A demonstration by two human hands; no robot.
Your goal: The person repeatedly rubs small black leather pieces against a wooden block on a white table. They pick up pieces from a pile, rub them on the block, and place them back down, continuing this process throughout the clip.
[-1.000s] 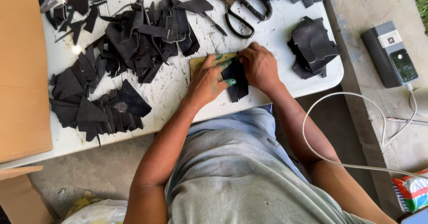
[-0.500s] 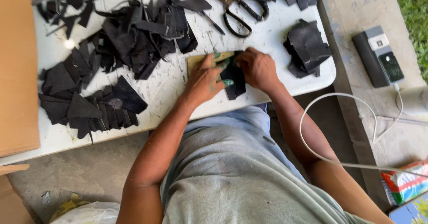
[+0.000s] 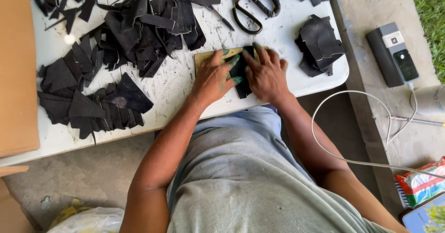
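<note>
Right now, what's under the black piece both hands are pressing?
A tan board lies under the black piece, on the white table. Its left end shows beside the left hand; the right hand and the piece cover the rest.

Left: we see a black scrap heap crowding the surface.
Ahead: scissors block.
Right: small stack; the gap between seems passable.
</note>
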